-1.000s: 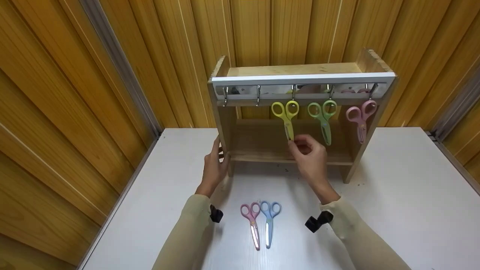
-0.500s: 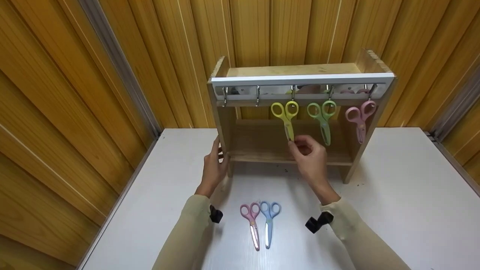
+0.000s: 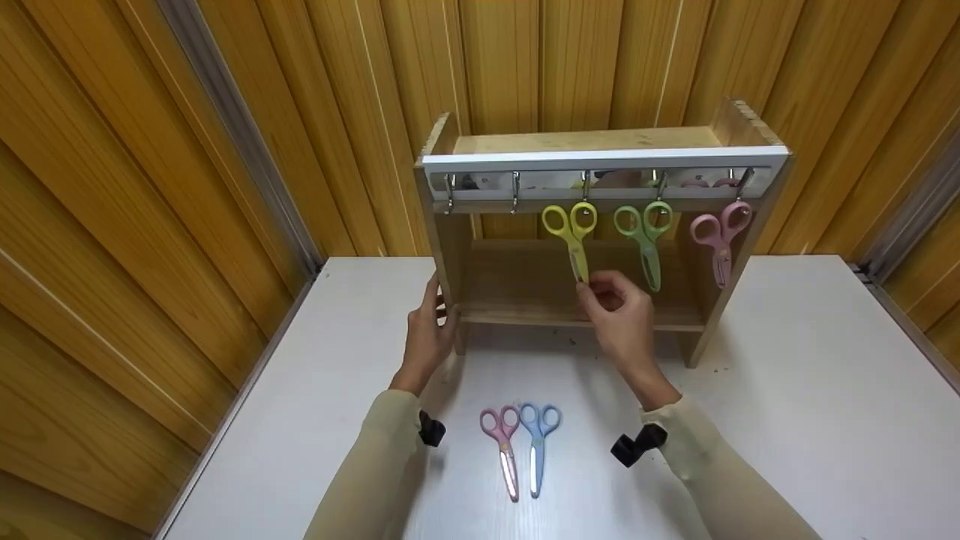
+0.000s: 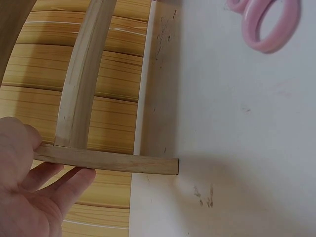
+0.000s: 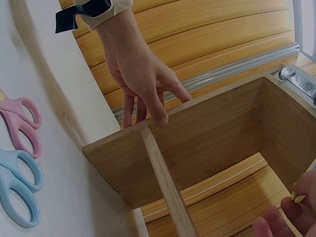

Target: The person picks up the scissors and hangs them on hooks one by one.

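Note:
My right hand pinches the blade tip of the yellow scissors between thumb and fingers. One handle loop of these scissors is on the middle hook of the rack. My left hand grips the left side panel of the wooden rack, thumb at its front edge and fingers along the outside. Right of the yellow pair hang green scissors and pink scissors, each on a hook. Pink scissors and blue scissors lie side by side on the table.
Two hooks at the left of the metal hook rail carry no scissors. The rack stands on a white table, close to a wood-plank wall. Another plank wall rises along the left.

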Action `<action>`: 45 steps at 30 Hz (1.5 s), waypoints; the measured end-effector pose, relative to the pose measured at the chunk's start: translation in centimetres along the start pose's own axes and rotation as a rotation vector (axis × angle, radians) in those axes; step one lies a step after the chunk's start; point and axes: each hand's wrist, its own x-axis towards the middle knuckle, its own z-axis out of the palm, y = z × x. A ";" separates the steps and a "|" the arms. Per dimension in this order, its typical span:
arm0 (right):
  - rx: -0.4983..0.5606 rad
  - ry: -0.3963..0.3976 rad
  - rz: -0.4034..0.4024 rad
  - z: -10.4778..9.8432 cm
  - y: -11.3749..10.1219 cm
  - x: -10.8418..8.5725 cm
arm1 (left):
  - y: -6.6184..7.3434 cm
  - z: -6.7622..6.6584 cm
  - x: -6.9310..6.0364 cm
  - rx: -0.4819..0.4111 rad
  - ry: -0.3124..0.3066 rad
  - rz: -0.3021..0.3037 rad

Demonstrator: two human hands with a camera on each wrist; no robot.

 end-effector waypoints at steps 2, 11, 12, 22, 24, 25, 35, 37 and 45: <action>0.005 -0.005 0.000 -0.1 -0.9 -0.3 | 0.0 0.0 0.0 -0.004 0.002 0.009; 0.046 -0.021 0.006 -0.5 -1.8 -0.6 | 0.1 -0.1 0.0 -0.019 0.003 0.014; 0.044 -0.019 0.004 -0.5 -1.8 -0.6 | 0.1 -0.1 0.0 -0.020 0.004 0.015; 0.028 -0.019 0.010 -0.5 -1.7 -0.6 | 0.1 0.0 -0.1 -0.017 0.004 -0.005; 0.033 -0.023 0.010 -0.5 -1.8 -0.7 | 0.1 0.0 -0.1 -0.015 0.001 -0.006; 0.036 -0.025 0.010 -0.5 -1.8 -0.7 | 0.0 0.0 -0.1 -0.015 0.000 -0.005; 0.021 -0.042 0.004 -0.8 1.9 -0.1 | -0.1 0.0 0.0 0.024 0.015 0.030; 0.012 -0.055 0.007 -0.9 2.1 -0.3 | -0.1 0.0 -0.1 0.020 0.011 0.022; -0.118 -0.131 0.051 -1.3 3.0 -2.2 | 0.1 -0.1 -0.1 -0.010 -0.003 -0.004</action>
